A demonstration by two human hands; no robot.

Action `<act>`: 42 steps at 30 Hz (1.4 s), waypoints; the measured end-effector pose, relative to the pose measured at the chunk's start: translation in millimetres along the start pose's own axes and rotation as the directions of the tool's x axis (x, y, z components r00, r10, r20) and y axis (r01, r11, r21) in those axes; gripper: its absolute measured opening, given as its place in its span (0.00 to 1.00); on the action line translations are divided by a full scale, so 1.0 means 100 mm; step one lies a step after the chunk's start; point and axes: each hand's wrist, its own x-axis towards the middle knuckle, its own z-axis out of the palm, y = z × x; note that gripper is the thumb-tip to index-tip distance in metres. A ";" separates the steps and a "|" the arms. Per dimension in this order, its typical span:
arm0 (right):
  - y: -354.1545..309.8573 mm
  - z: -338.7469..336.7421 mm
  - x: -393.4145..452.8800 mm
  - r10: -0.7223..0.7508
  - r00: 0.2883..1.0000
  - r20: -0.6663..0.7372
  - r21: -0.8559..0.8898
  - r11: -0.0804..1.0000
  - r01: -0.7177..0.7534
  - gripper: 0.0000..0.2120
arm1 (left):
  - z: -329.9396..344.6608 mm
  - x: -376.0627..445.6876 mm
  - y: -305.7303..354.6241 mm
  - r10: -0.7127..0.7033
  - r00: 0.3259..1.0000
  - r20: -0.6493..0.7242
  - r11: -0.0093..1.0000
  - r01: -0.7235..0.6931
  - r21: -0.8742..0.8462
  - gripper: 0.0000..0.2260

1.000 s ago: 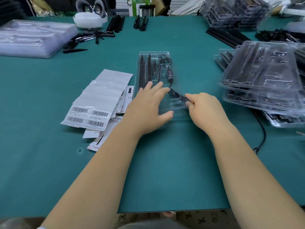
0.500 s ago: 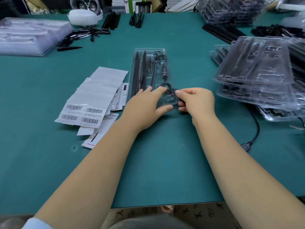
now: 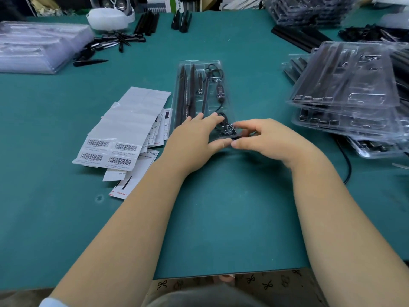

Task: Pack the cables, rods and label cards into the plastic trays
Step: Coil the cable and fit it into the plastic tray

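A clear plastic tray [image 3: 228, 85] lies lengthwise on the green mat, holding black rods [image 3: 184, 91] on its left side and a black cable [image 3: 219, 96] with an inline controller on its right. My left hand [image 3: 194, 138] lies flat on the tray's near end, fingers straight, thumb under the near edge. My right hand [image 3: 265, 136] pinches the cable's coiled end at the tray's near right corner. A fanned pile of white label cards [image 3: 124, 129] with barcodes lies left of the tray.
Stacked filled clear trays [image 3: 354, 89] stand at the right, with a loose black cable [image 3: 347, 160] beside them. Bagged trays [image 3: 37, 45] sit at the far left. Loose black rods and spikes [image 3: 115, 41] and a white headset [image 3: 108, 16] lie along the back.
My right hand has shifted left along the tray's near edge with the cable end, closing up to my left thumb. My left hand stays pressed on the tray.
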 end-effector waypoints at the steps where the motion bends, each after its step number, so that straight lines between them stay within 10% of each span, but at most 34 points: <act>1: 0.01 0.00 -0.01 -0.001 1.000 0.011 -0.005 1.000 0.001 0.23 | 0.00 0.00 0.00 0.000 1.000 -0.002 1.000 0.000 -0.008 0.27; 10: 0.09 -0.09 -0.03 0.207 0.975 -0.086 0.399 0.903 -0.157 0.06 | -0.03 -0.02 0.06 0.066 0.998 0.009 0.996 -0.066 0.064 0.23; 15: 0.03 0.06 0.07 0.114 0.962 -0.247 0.213 0.975 -0.061 0.16 | -0.01 0.00 0.05 0.067 0.996 0.057 0.992 -0.072 0.106 0.23; 20: -0.01 0.22 0.15 0.240 0.907 -0.346 0.558 0.830 -0.006 0.20 | -0.01 -0.02 0.04 0.021 1.000 0.005 1.000 -0.021 0.010 0.25; 29: -0.04 0.09 -0.02 -0.085 0.996 0.011 0.072 0.994 0.084 0.15 | -0.01 -0.01 0.07 0.024 0.998 0.056 0.997 -0.028 0.074 0.24; 42: -0.10 0.49 0.06 0.006 0.865 -0.502 -0.042 0.999 -0.031 0.12 | -0.07 -0.01 -0.04 0.090 0.981 0.171 0.996 -0.093 0.006 0.26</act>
